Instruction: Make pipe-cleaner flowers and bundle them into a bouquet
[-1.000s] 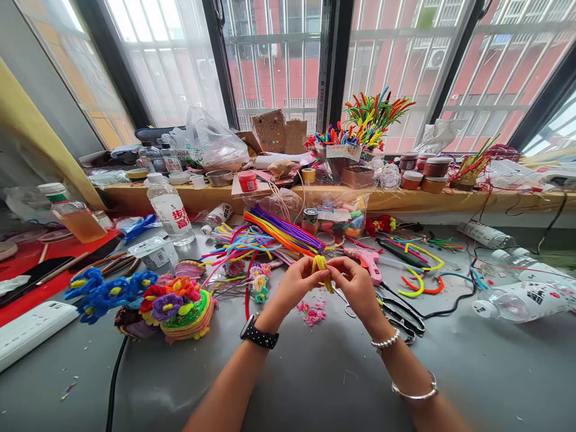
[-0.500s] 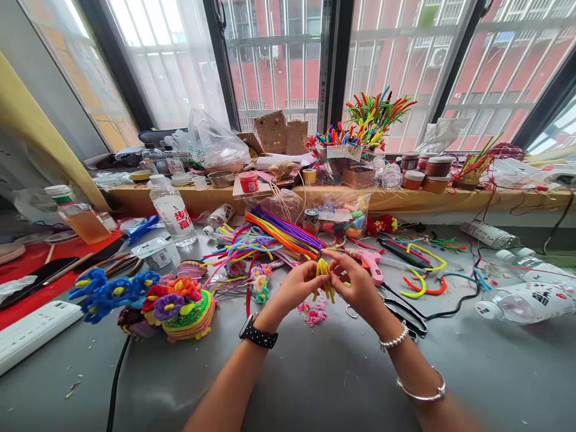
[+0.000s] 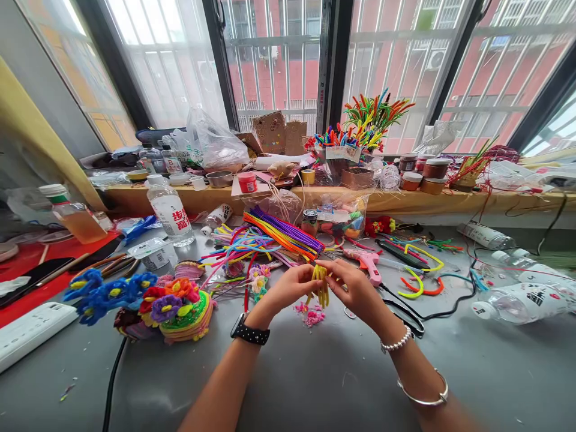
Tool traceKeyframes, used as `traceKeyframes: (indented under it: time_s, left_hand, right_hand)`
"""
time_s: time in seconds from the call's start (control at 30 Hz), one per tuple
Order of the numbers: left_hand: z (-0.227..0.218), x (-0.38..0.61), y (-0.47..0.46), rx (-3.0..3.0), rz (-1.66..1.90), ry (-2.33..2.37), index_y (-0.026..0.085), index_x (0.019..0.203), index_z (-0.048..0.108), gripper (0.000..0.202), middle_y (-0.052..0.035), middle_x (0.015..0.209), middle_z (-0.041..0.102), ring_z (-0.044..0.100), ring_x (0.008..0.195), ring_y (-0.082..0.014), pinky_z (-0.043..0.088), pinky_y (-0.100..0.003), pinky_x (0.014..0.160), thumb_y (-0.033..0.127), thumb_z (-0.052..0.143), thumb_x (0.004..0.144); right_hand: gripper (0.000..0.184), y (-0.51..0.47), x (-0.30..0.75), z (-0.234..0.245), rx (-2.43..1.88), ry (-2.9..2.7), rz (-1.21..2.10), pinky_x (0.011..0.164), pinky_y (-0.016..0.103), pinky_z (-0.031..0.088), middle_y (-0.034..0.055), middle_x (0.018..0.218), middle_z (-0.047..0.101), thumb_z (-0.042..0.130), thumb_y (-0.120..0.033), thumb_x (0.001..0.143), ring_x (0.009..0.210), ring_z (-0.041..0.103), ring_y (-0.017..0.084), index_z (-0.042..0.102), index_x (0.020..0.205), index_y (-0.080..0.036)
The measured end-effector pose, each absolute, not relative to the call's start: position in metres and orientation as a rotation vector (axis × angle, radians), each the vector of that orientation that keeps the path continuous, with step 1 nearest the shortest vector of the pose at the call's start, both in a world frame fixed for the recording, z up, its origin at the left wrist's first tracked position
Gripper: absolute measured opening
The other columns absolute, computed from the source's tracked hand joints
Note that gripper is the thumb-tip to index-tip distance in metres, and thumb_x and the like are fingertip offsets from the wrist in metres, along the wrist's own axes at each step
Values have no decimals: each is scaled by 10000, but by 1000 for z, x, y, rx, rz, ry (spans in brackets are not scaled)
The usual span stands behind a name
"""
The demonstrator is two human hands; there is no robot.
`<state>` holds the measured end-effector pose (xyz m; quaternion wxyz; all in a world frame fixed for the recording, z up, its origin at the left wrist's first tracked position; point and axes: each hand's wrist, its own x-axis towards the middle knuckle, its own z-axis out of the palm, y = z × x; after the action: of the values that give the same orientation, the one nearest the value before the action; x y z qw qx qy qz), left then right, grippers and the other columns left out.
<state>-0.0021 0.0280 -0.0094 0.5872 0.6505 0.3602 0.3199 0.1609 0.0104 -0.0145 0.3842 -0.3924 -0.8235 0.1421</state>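
In the head view, a yellow fuzzy-stem bundle point(image 3: 321, 291) sits between both hands above the grey table point(image 3: 315, 378). The left hand point(image 3: 288, 289) pinches its upper left side; the right hand point(image 3: 357, 291) has thumb and fingers closed in at its right, though their exact contact is hard to make out. It should be light, soft-surfaced and bendable, best pinched near the gathered top. The upright bottle point(image 3: 171, 210) bears large red Chinese characters; the planter's card point(image 3: 342, 153) carries writing too small to read.
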Motion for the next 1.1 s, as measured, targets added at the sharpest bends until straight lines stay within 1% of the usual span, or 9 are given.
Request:
traceKeyframes:
  time_s: [0.1,0.27,0.43,0.5,0.63,0.7,0.8,0.93,1.1]
  left_hand:
    - [-11,-3,29,1520,730,833,109,721,515,270,28,616,472,444,567,-71,355,-197,531,342,611,625]
    - [-7,1,26,1503,772,876,118,734,535,281,14,640,509,474,590,-87,387,-206,555,356,620,609]
    - [-4,4,24,1551,808,900,115,682,585,289,11,585,512,451,546,-85,366,-204,540,401,542,671]
    - [-4,3,25,1648,850,947,120,658,613,295,-2,600,523,463,580,-106,363,-213,557,401,527,682]
    - [-7,1,29,1840,957,1029,141,611,645,265,-29,663,552,491,704,-155,373,-234,651,376,541,676]
    - [-9,2,29,1844,966,1031,142,637,654,248,-34,669,560,494,690,-154,380,-237,643,365,552,667]
    - [-10,3,28,1753,960,1014,127,709,651,246,-32,665,573,487,631,-136,384,-225,585,352,580,640]
    - [-9,4,26,1712,926,983,119,692,640,229,-9,593,546,447,557,-104,358,-201,520,333,593,624]
    - [-6,2,26,1785,888,1024,112,620,624,246,12,543,496,407,513,-86,315,-192,478,354,581,627]
  right_hand:
    - [282,10,160,-16,-1001,-2071,362,636,274,473,47,826,551,429,-136,777,715,545,145,501,1045,-191]
    - [205,13,158,-22,-1036,-1962,396,629,270,483,51,840,593,422,-157,781,736,571,154,525,956,-182]
    - [182,13,159,-21,-1071,-1861,371,598,266,487,57,827,610,418,-182,778,710,581,156,546,908,-173]
    - [163,12,159,-19,-1069,-1839,366,591,266,485,56,810,609,424,-191,778,707,575,159,556,871,-174]
    - [141,10,156,-18,-1059,-1827,376,572,264,479,53,770,601,433,-214,782,698,562,163,567,812,-180]
    - [138,10,155,-18,-1061,-1807,401,568,264,479,51,764,602,439,-224,782,686,562,161,567,809,-181]
    - [127,10,156,-18,-1063,-1769,466,573,259,482,51,763,605,459,-231,775,679,568,157,569,801,-172]
    - [138,11,158,-19,-1047,-1768,575,594,261,484,46,761,606,470,-243,774,678,575,153,577,814,-166]
    - [258,12,160,-20,-996,-1877,541,581,253,472,32,753,577,444,-224,795,654,561,134,562,1022,-204]
